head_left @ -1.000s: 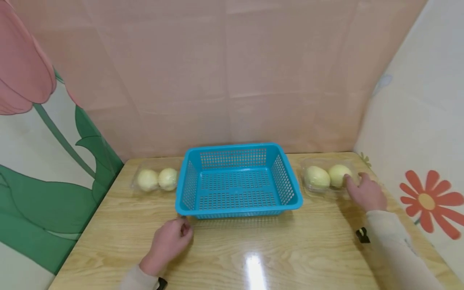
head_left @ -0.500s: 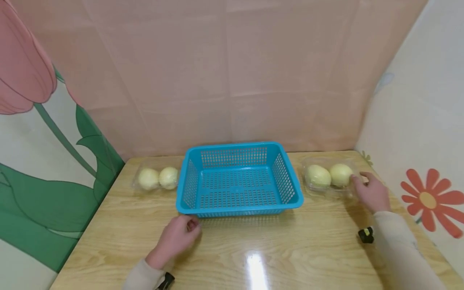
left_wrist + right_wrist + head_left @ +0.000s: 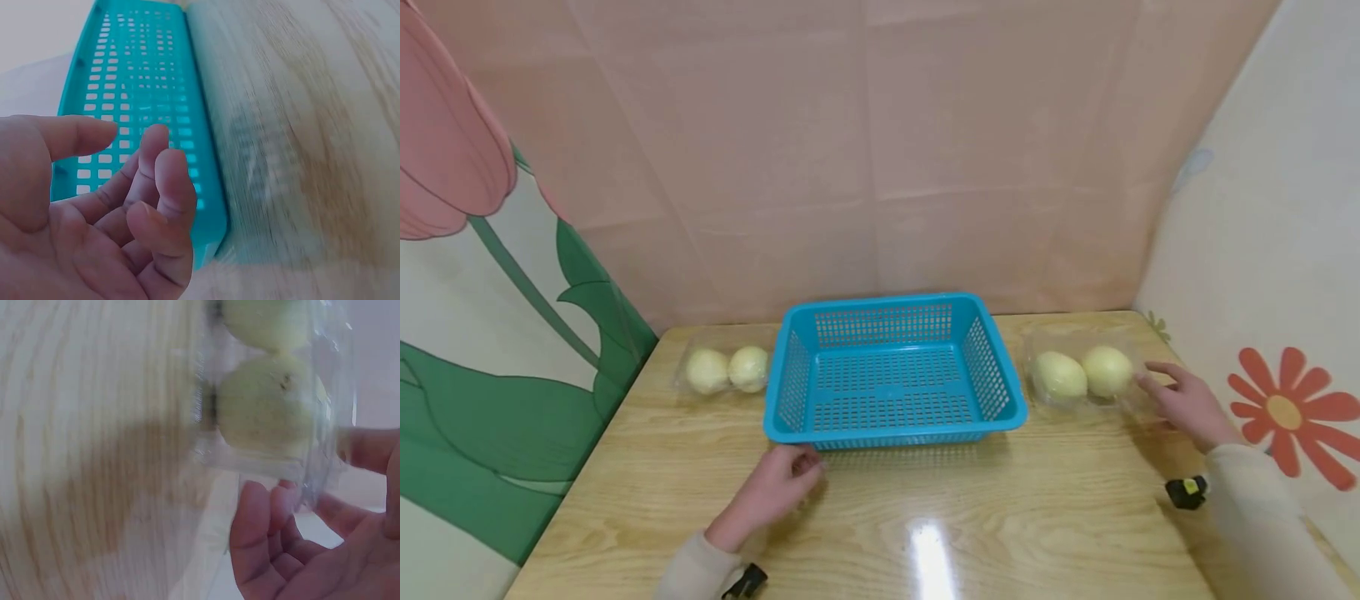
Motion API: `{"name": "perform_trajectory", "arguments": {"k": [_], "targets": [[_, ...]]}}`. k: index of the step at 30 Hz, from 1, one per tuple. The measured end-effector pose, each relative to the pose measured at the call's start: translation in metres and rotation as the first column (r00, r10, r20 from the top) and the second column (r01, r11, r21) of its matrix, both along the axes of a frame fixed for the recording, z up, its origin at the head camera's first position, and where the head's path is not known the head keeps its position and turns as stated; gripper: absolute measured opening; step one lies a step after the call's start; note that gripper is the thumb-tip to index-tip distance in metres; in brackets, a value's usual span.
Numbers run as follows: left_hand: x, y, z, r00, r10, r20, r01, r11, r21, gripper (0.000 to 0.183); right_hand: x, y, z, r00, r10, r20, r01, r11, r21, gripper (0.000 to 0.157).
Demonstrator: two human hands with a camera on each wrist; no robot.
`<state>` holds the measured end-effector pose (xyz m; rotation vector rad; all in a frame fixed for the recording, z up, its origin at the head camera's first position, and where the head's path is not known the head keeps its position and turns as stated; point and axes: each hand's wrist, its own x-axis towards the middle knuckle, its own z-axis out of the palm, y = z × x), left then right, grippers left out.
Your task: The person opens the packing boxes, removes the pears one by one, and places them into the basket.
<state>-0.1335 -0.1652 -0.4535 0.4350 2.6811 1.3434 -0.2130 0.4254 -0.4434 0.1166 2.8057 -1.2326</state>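
In the head view, my left hand (image 3: 778, 483) rests in front of the near rim of a blue slotted basket (image 3: 891, 437), its fingers loosely curled around nothing. The left wrist view shows the palm beside the basket wall (image 3: 140, 94). My right hand (image 3: 1187, 404) is at the right end of a clear plastic fruit box (image 3: 1045, 342). In the right wrist view, thumb and fingertips (image 3: 250, 500) lie on either side of the box's end edge and seem to pinch it. Two pale yellow-green round fruits (image 3: 1107, 371) sit inside.
A second clear box with two pale round fruits (image 3: 707, 371) stands left of the basket. The wood-grain table (image 3: 1037, 517) ends at a pink cloth backdrop (image 3: 865, 167) behind. A flower-printed sheet (image 3: 1240, 250) borders the right side.
My right hand has slid right along its box to the end, and the box with its fruits has shifted slightly. My left hand has moved a little to the right.
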Motion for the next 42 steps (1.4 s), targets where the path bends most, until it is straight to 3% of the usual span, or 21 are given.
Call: {"name": "perform_trajectory", "arguments": {"k": [7,13,18,24,31,38,42], "targets": [[-0.001,0.006,0.001,0.996,-0.067,0.066,0.059,0.993,0.106,0.024,0.005,0.012,0.009,0.984,0.07,0.161,-0.059,0.995,-0.075,0.076],[0.001,0.009,0.003,0.992,-0.098,0.081,0.083,0.981,0.174,0.024,0.012,0.018,0.017,0.948,0.14,0.285,-0.111,0.987,-0.114,0.078],[0.001,0.009,0.003,0.991,-0.106,0.087,0.09,0.981,0.171,0.028,0.014,0.027,0.018,0.912,0.213,0.351,-0.162,0.972,-0.169,0.078],[0.0,0.012,0.003,0.983,-0.113,0.145,0.083,0.976,0.2,0.036,0.019,0.038,0.023,0.86,0.322,0.397,-0.244,0.941,-0.236,0.059],[-0.001,0.014,0.003,0.974,-0.118,0.196,0.075,0.973,0.216,0.048,0.025,0.041,0.024,0.82,0.404,0.405,-0.305,0.908,-0.288,0.039],[0.001,0.013,0.003,0.962,-0.125,0.241,0.072,0.974,0.214,0.053,0.034,0.034,0.027,0.771,0.485,0.413,-0.376,0.869,-0.321,0.043],[0.001,0.014,0.001,0.958,-0.126,0.259,0.064,0.97,0.235,0.054,0.038,0.025,0.026,0.744,0.541,0.392,-0.441,0.839,-0.32,0.034]]}}
